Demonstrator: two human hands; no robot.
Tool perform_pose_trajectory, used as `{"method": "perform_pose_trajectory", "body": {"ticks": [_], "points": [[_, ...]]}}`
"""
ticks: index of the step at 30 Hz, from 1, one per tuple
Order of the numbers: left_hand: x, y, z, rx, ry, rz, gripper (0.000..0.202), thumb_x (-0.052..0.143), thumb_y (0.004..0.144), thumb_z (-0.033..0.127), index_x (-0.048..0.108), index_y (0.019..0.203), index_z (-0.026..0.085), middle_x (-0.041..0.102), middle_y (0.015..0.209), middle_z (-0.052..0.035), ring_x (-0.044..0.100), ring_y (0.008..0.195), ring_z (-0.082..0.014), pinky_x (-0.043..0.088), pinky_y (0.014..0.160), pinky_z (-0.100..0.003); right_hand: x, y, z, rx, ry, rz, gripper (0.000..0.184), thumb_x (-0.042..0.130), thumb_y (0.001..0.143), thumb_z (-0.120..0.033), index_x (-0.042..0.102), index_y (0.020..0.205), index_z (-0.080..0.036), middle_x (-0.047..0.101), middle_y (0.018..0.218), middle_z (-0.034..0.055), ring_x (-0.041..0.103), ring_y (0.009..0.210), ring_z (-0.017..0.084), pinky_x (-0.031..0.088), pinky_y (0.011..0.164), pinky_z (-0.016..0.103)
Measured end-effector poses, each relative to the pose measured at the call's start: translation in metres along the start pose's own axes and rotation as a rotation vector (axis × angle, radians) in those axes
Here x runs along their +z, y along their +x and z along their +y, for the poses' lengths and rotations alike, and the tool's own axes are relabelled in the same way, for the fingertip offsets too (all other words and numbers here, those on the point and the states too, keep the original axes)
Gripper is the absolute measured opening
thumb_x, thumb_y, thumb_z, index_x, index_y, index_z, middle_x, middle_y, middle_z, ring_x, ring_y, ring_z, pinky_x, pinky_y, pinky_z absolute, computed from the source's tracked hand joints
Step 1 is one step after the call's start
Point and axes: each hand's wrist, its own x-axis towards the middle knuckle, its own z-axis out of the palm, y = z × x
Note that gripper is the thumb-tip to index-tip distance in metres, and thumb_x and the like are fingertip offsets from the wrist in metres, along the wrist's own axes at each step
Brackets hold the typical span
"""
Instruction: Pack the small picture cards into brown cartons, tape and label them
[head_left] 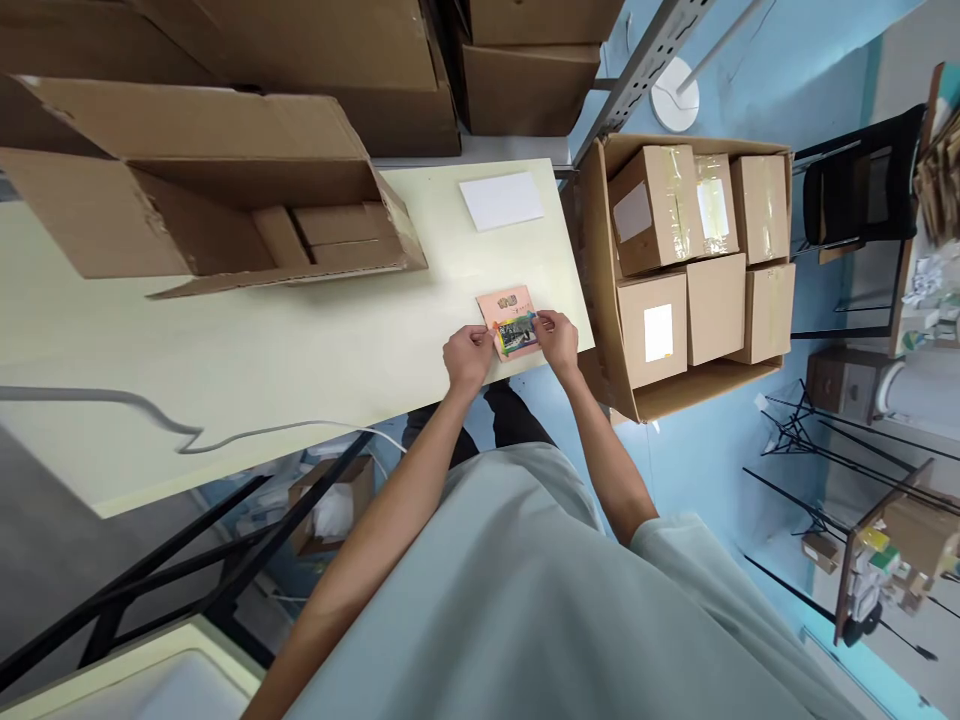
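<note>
A pink square card or packet (513,301) with dark lettering lies near the front edge of the pale table. Across its lower half is a small picture card (517,334) with a dark photo and a rainbow-coloured border; whether it is loose or stuck down I cannot tell. My left hand (469,357) pinches the picture card's left edge between thumb and fingertips. At its right edge, my right hand (556,341) pinches in the same way. A blank white sheet (502,200) lies farther back on the table.
An open cardboard box (255,215) stands at the left on the table (315,350), with stacked cartons (360,50) behind. Right of the table, a large carton (609,330) holds several smaller boxes. A grey-white cable (262,432) crosses the table's front left.
</note>
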Motion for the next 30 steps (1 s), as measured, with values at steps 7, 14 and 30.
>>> {"method": "perform_pose_trajectory", "body": {"ticks": [7, 14, 30], "points": [[0.001, -0.017, -0.001, 0.143, 0.046, 0.037, 0.031, 0.069, 0.096, 0.028, 0.072, 0.126, 0.019, 0.076, 0.120, -0.0119, 0.075, 0.096, -0.0251, 0.057, 0.099, -0.041, -0.007, -0.009, 0.005, 0.046, -0.193, 0.091, 0.024, 0.054, 0.112, -0.031, 0.073, 0.112, -0.017, 0.070, 0.123, 0.0178, 0.066, 0.123, 0.033, 0.057, 0.102, 0.043], [0.014, -0.033, -0.001, 0.275, -0.027, 0.003, 0.039, 0.064, 0.094, 0.014, 0.071, 0.132, 0.019, 0.068, 0.138, -0.0150, 0.074, 0.112, -0.0269, 0.060, 0.106, -0.042, -0.016, -0.004, 0.005, -0.032, 0.063, 0.069, 0.017, 0.056, 0.106, -0.027, 0.069, 0.102, -0.017, 0.073, 0.113, 0.0155, 0.071, 0.107, 0.027, 0.061, 0.102, 0.042], [-0.048, -0.020, -0.016, -0.045, -0.556, 0.126, 0.032, 0.075, 0.089, 0.051, 0.069, 0.099, 0.021, 0.073, 0.083, -0.0019, 0.070, 0.079, -0.0189, 0.059, 0.076, -0.030, 0.009, -0.068, -0.096, -0.538, 0.012, -0.372, 0.019, 0.056, 0.111, -0.022, 0.074, 0.116, -0.023, 0.070, 0.147, 0.0095, 0.068, 0.137, 0.024, 0.057, 0.120, 0.041]]}}
